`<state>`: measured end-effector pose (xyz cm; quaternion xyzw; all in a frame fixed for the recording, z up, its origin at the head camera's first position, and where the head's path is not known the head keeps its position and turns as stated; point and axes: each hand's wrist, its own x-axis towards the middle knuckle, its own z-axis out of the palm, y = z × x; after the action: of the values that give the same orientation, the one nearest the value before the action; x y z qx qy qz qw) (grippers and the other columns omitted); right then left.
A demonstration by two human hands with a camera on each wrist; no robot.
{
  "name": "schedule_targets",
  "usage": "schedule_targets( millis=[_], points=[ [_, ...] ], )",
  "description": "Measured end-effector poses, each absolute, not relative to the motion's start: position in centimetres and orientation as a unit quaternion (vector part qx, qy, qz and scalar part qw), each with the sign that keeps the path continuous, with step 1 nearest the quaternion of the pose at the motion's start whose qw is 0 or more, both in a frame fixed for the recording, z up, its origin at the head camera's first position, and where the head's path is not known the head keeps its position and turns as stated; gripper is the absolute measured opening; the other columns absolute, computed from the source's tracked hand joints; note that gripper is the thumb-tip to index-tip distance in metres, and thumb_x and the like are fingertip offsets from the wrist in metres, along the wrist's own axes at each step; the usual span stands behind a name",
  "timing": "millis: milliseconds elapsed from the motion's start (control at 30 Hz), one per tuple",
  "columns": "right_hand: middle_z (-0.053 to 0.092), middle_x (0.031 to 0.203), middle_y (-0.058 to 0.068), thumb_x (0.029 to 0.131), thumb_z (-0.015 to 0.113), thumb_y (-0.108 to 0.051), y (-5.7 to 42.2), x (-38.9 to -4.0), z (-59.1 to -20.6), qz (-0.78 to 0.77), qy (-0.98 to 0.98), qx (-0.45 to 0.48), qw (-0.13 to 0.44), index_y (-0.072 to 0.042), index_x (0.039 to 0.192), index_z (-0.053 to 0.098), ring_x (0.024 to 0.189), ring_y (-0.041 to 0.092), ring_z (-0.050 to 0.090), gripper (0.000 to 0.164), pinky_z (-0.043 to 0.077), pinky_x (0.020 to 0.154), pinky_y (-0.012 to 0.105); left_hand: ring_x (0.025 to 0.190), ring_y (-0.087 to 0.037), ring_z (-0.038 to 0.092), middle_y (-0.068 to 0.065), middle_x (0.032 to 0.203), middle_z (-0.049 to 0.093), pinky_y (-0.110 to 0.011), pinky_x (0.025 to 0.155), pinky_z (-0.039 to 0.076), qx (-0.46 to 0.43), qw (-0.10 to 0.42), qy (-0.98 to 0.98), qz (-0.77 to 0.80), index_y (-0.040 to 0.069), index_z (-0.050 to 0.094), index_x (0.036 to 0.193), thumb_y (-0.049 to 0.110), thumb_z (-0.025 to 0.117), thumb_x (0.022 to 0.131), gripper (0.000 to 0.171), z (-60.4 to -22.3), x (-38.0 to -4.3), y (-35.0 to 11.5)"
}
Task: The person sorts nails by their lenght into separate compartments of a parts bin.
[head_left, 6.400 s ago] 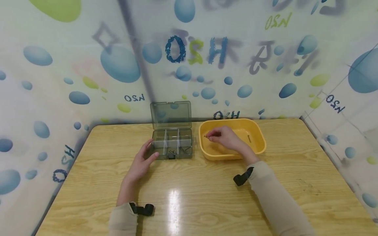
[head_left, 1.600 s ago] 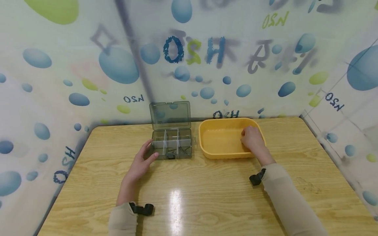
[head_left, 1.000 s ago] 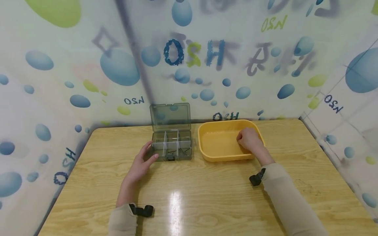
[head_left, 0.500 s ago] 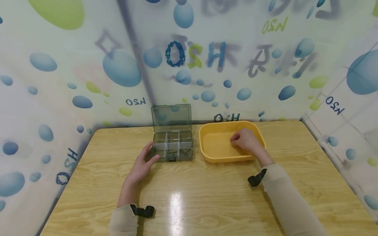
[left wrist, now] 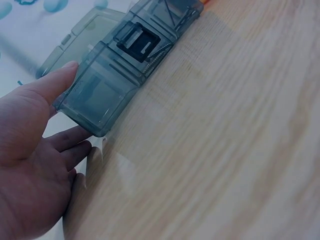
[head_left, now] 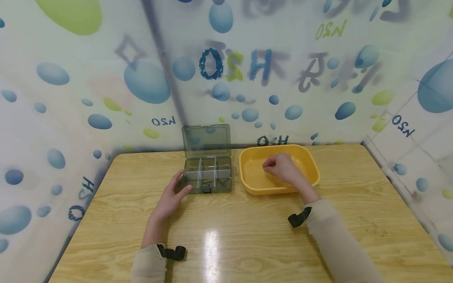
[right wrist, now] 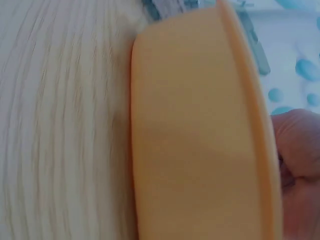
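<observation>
A grey see-through plastic compartment box [head_left: 207, 175] stands on the table with its lid [head_left: 207, 141] raised. Several thin metal screws [head_left: 222, 182] lie in its front middle and front right compartments. My left hand [head_left: 168, 199] holds the box's left end between thumb and fingers; the left wrist view shows the thumb [left wrist: 60, 82] against its wall. My right hand [head_left: 283, 169] is over the yellow tray [head_left: 244, 179], fingertips pinched on a tiny screw, barely visible. In the right wrist view the tray's side [right wrist: 195, 125] hides most of that hand.
The wooden table [head_left: 240, 236] backs onto a patterned wall [head_left: 304, 39]. The yellow tray stands just right of the compartment box, a narrow gap between them. Bare wood lies in front of both.
The screw seen earlier in the tray's right part is gone from its floor. My right hand went there, then moved left across the tray, fingers pinched. My left hand has stayed on the box.
</observation>
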<state>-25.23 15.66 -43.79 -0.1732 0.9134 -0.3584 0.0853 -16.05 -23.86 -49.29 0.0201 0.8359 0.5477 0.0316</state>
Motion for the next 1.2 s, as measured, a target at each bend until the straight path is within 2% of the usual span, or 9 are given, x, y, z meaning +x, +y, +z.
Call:
schedule_targets(
  millis=[300,467,733,1200],
  points=[
    [0.076,0.098,0.010,0.096,0.072,-0.006,11.5,-24.0,-42.2,-0.403,0.896,-0.180,0.047,0.001,0.104,0.078,0.091,0.025,0.070,0.013,0.058,0.081,0.040,0.152,-0.043,0.019,-0.030,0.163,0.025,-0.060,0.120,0.017,0.018,0.036,0.839,0.542,0.011,0.029,0.161,0.022,0.062,0.105,0.065,-49.1,-16.0,-24.0],
    [0.076,0.096,0.009,0.095,0.073,-0.005,8.1,-23.6,-41.7,-0.427,0.881,-0.202,0.034,-0.001,0.102,0.079,0.088,0.022,0.071,0.010,0.058,0.078,0.035,0.152,-0.043,0.020,-0.031,0.162,0.025,-0.060,0.120,0.017,0.015,0.033,0.840,0.541,0.011,0.028,0.161,0.020,0.061,0.105,0.065,-49.0,-15.8,-24.4],
    [0.075,0.094,0.005,0.095,0.073,-0.004,3.3,-22.5,-41.6,-0.458,0.857,-0.226,0.069,-0.001,0.101,0.079,0.083,0.016,0.067,0.009,0.056,0.072,0.028,0.151,-0.040,0.023,-0.030,0.160,0.030,-0.055,0.121,0.018,0.027,0.021,0.829,0.559,0.008,0.031,0.160,0.016,0.063,0.104,0.064,-49.3,-16.1,-23.7],
    [0.074,0.097,0.004,0.097,0.071,-0.008,-0.7,-22.3,-43.2,-0.465,0.849,-0.232,0.092,-0.002,0.108,0.077,0.086,0.016,0.067,0.014,0.056,0.076,0.030,0.150,-0.042,0.026,-0.031,0.158,0.033,-0.056,0.120,0.018,0.024,0.018,0.821,0.570,0.007,0.031,0.160,0.014,0.065,0.103,0.067,-49.0,-16.0,-23.7]
  ],
)
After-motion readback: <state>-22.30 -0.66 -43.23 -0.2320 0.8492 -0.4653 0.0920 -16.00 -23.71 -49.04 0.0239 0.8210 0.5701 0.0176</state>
